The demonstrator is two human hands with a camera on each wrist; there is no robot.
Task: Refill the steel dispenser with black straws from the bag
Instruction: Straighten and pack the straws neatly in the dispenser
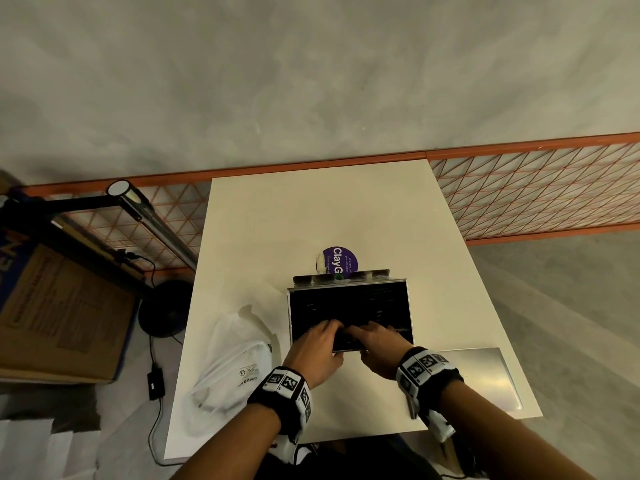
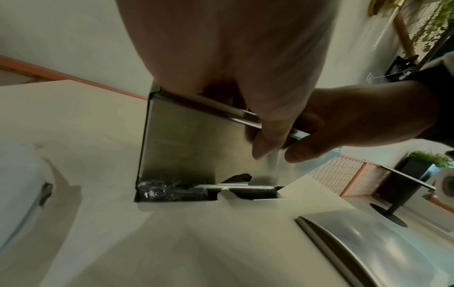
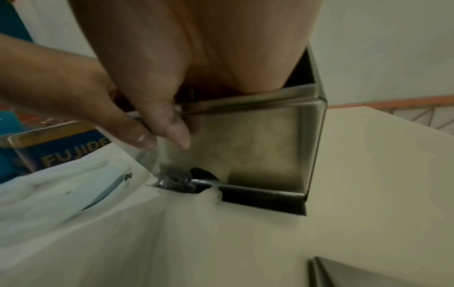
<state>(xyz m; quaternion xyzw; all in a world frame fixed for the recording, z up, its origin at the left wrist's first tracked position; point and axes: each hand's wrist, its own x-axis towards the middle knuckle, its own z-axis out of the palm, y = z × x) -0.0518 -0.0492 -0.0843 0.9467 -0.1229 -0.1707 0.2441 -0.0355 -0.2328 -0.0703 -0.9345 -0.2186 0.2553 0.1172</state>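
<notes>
The steel dispenser (image 1: 409, 306) stands open-topped on the white table (image 1: 311, 209), its inside packed with black straws (image 1: 346, 303). My left hand (image 1: 322, 341) and right hand (image 1: 377, 341) meet at its near rim. Their fingers curl down inside onto a dark bundle of straws, and the thumbs hang outside the front wall (image 2: 191, 145). A strip of clear wrap (image 3: 147, 155) trails from my left thumb (image 3: 145, 139) down the front wall (image 3: 258, 145). Wrapped straws (image 2: 167, 190) show in the bottom slot. The white bag (image 1: 228, 362) lies left of the dispenser.
The flat steel lid (image 1: 481, 375) lies on the table at the right, near the front edge. A purple-lidded tub (image 1: 341, 259) stands just behind the dispenser. An orange wire fence (image 1: 536, 188) runs behind the table. A cardboard box (image 1: 52, 306) and a lamp (image 1: 152, 220) are at the left.
</notes>
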